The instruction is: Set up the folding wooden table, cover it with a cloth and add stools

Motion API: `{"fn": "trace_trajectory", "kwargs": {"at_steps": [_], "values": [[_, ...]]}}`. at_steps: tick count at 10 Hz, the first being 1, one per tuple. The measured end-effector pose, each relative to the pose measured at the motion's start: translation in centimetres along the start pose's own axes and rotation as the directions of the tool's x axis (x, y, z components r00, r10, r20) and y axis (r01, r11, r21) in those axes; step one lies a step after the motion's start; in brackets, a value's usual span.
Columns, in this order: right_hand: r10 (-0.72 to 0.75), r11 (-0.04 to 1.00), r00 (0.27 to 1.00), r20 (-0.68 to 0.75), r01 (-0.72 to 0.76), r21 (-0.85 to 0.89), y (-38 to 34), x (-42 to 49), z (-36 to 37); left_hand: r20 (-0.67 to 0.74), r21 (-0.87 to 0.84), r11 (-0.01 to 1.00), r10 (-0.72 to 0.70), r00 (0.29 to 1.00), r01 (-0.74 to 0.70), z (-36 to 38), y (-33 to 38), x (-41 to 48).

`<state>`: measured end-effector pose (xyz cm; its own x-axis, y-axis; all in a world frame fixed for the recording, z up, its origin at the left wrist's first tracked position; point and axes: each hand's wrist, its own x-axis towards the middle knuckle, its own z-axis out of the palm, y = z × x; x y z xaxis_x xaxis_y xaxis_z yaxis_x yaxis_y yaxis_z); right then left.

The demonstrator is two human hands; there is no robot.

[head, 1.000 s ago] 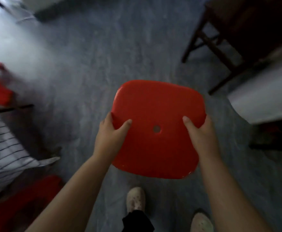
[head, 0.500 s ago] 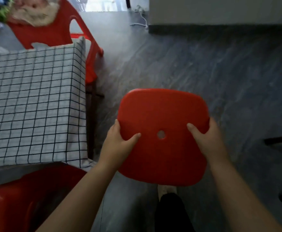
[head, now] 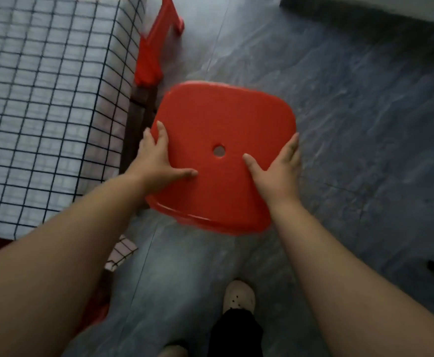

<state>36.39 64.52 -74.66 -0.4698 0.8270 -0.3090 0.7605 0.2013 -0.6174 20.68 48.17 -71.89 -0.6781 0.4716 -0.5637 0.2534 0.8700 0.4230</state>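
I hold the stool (head: 223, 155) by its seat, one hand on each side. My left hand (head: 156, 161) grips the left edge with the thumb flat on top, and my right hand (head: 275, 171) clasps the right edge the same way, its fingers going over the rim. The stool is just right of the bench (head: 43, 99), beside the dark leg (head: 138, 112) that shows below the checked cloth (head: 56, 60), and above the grey floor (head: 365, 124). Its legs are hidden under the seat, so I cannot tell whether it has touched down. I judge moulded plastic like this to be light and stiff, with a smooth top that could slip, so opposite rims are the sensible place to hold. The seat faces up towards me, its near edge dipped a little. It is almost square with rounded corners and a small hole in the middle, so it has no real long axis; its sides run slightly askew to the bench edge. A second stool (head: 156, 42) stands at the far corner.
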Motion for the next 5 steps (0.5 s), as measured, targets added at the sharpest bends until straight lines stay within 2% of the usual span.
{"fn": "trace_trajectory", "kwargs": {"at_steps": [1, 3, 4, 5], "values": [[-0.055, 0.991, 0.994, -0.092, 0.044, -0.124, 0.1, -0.1, 1.2, -0.02, 0.01, 1.0, 0.025, 1.0, -0.024, -0.2, -0.1, 0.5], [-0.055, 0.977, 0.998, -0.01, 0.051, -0.209, -0.6, -0.5, 0.3, 0.008, 0.021, 0.999, 0.025, 1.0, -0.025, -0.3, 0.0, 0.3], [0.025, 0.932, 0.996, 0.082, 0.006, -0.361, -1.9, 0.1, -0.9, 0.009, 0.125, 0.992, -0.026, 1.0, 0.024, -0.4, 0.4, 0.1], [0.166, 0.872, 0.972, 0.167, -0.065, -0.486, -3.8, -0.4, -3.5, -0.105, 0.254, 0.964, 0.111, 0.988, -0.081, 0.2, 0.4, -2.4]]}}
